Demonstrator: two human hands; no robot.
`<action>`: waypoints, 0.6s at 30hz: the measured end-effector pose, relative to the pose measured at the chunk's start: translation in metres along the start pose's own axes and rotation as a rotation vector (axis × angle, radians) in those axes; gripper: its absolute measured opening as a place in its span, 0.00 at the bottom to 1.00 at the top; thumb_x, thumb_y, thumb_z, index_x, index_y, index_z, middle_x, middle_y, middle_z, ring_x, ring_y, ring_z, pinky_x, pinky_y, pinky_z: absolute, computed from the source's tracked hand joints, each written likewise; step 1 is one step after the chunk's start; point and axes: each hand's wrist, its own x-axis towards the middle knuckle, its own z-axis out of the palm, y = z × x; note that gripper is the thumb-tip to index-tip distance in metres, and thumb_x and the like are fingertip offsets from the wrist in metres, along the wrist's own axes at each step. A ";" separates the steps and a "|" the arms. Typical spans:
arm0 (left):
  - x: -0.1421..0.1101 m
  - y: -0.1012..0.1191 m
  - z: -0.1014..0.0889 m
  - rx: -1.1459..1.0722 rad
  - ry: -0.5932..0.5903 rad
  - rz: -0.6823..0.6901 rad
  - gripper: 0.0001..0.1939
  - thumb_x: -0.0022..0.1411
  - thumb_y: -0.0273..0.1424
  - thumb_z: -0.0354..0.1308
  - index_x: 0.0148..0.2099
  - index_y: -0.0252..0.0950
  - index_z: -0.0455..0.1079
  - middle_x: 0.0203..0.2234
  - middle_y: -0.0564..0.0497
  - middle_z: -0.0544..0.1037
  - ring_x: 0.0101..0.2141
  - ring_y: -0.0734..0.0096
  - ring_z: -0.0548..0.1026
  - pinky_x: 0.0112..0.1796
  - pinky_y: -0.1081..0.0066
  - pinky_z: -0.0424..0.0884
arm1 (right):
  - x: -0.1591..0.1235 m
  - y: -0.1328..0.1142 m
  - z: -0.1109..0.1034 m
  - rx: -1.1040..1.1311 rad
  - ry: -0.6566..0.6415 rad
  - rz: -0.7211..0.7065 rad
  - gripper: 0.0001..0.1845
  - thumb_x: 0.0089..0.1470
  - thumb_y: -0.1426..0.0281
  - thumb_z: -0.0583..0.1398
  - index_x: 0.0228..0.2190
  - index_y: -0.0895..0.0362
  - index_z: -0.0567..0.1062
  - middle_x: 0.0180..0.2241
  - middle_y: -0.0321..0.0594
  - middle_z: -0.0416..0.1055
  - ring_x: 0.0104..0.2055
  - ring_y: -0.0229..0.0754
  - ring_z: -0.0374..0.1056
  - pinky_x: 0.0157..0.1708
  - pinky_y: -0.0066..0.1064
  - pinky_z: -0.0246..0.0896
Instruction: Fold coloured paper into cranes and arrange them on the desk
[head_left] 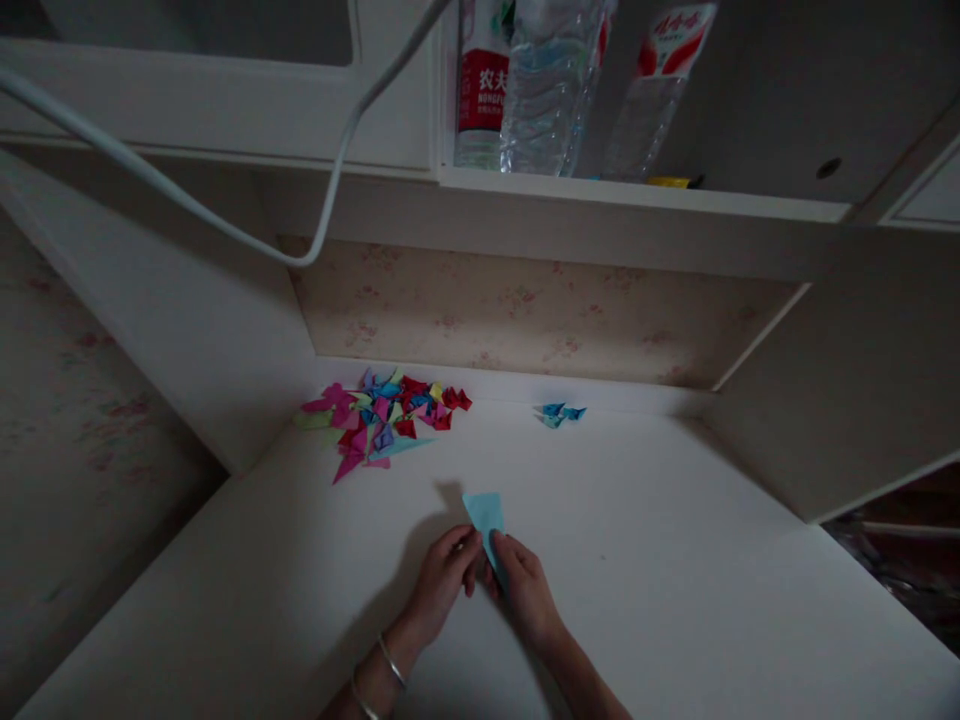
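Observation:
A light-blue piece of folded paper (485, 511) is held up over the white desk, its wider end pointing away from me. My right hand (527, 588) pinches its lower right side, thumb on top. At the lower left edge, my left hand (442, 575) has thumb and fingers closed on the paper; its lower part is hidden between my hands. Two silver bangles circle my left wrist. Beyond my hands to the left lies a heap of colourful folded paper pieces (405, 408). Several small blue folded papers (559, 413) sit near the back edge.
The white desk (675, 560) is bounded by side panels and a flowered back wall (517, 305). Overhead, a shelf (637, 200) bears plastic bottles (544, 95). A white cable (225, 228) hangs down at the upper left.

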 end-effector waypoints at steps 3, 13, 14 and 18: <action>-0.001 -0.003 -0.002 -0.004 0.022 -0.004 0.18 0.61 0.44 0.54 0.29 0.33 0.65 0.16 0.58 0.62 0.18 0.80 0.58 0.19 0.78 0.56 | -0.002 0.001 0.004 -0.046 -0.012 0.006 0.25 0.58 0.50 0.51 0.23 0.57 0.67 0.18 0.32 0.62 0.21 0.35 0.55 0.22 0.28 0.47; 0.001 -0.010 -0.006 -0.024 0.058 0.002 0.17 0.61 0.43 0.55 0.29 0.34 0.65 0.18 0.58 0.62 0.20 0.78 0.59 0.21 0.76 0.56 | -0.005 -0.001 0.000 -0.246 0.064 -0.058 0.25 0.59 0.51 0.51 0.23 0.58 0.69 0.22 0.34 0.62 0.26 0.37 0.55 0.27 0.28 0.50; 0.001 -0.011 -0.006 -0.026 0.058 -0.001 0.17 0.61 0.42 0.55 0.29 0.34 0.65 0.18 0.58 0.62 0.20 0.78 0.59 0.21 0.76 0.56 | -0.005 -0.002 -0.001 -0.253 0.077 -0.062 0.24 0.58 0.51 0.52 0.23 0.58 0.69 0.22 0.34 0.62 0.26 0.37 0.55 0.28 0.28 0.51; 0.001 -0.013 -0.007 -0.044 0.063 -0.011 0.16 0.61 0.42 0.55 0.29 0.34 0.64 0.18 0.58 0.62 0.20 0.78 0.59 0.21 0.76 0.56 | -0.005 -0.004 -0.002 -0.247 0.102 -0.063 0.24 0.58 0.52 0.52 0.25 0.58 0.72 0.24 0.36 0.64 0.29 0.38 0.57 0.30 0.27 0.53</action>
